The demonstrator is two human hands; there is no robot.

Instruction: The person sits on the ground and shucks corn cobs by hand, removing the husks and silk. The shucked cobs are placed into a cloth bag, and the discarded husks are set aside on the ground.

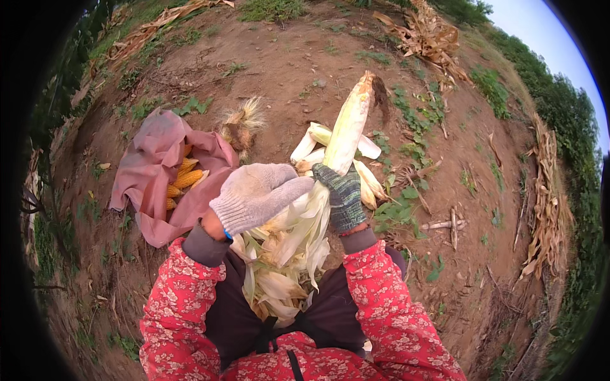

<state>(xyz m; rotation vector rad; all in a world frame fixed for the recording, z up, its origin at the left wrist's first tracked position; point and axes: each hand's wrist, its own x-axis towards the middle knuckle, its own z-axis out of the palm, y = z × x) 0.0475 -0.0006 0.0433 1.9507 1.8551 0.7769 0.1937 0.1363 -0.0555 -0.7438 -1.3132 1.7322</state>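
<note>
My right hand, in a green-and-grey knit glove, grips the lower end of an ear of corn. The ear tilts up and away, still wrapped in pale husk, with dark brown silk at its tip. Peeled husk leaves hang from its base between my forearms. In a whitish knit glove, my left hand is closed at the top of these leaves; its fingertips are partly hidden. Loose husks are heaped between my knees. Just beyond my right hand lie several unpeeled ears on the soil.
At left, a faded pink cloth sack lies open with several bare yellow corn cobs inside. A tuft of corn silk rests beside it. Dry stalks lie far right, crossed sticks nearer, and green vines creep over the soil.
</note>
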